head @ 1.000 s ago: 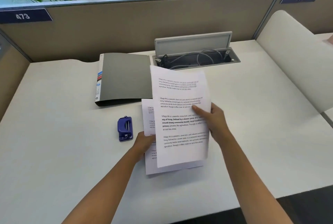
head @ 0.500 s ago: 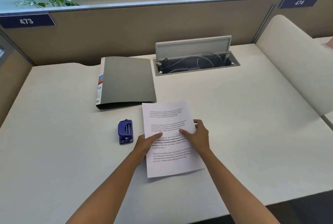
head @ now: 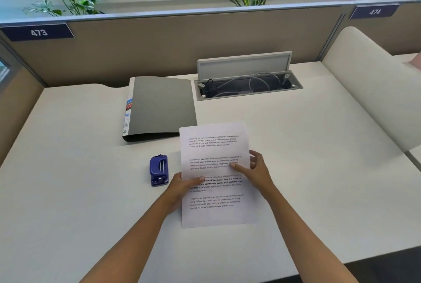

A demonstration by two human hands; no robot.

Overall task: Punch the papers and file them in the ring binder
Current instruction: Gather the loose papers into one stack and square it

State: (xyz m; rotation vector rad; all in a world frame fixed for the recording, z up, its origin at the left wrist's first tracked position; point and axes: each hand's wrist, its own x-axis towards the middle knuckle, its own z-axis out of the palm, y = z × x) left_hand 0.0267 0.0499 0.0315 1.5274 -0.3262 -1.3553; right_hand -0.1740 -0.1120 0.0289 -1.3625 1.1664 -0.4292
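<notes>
A stack of white printed papers lies in the middle of the desk. My left hand grips its left edge with the thumb on top of the print. At the right edge, my right hand holds the stack with its thumb pressed on the page and its fingers beside the edge. A small blue hole punch stands just left of the papers, close to my left hand. The grey ring binder lies shut behind the punch, spine to the left, its near right corner almost touching the papers.
An open cable hatch with its lid raised and wires inside sits behind the papers, right of the binder. A brown partition closes the back of the desk. A cream curved divider borders the right side.
My right hand has lowered the lifted sheet onto the stack, and both hands have squared the papers, which now lie straighter on the desk. Binder and punch have not moved.
</notes>
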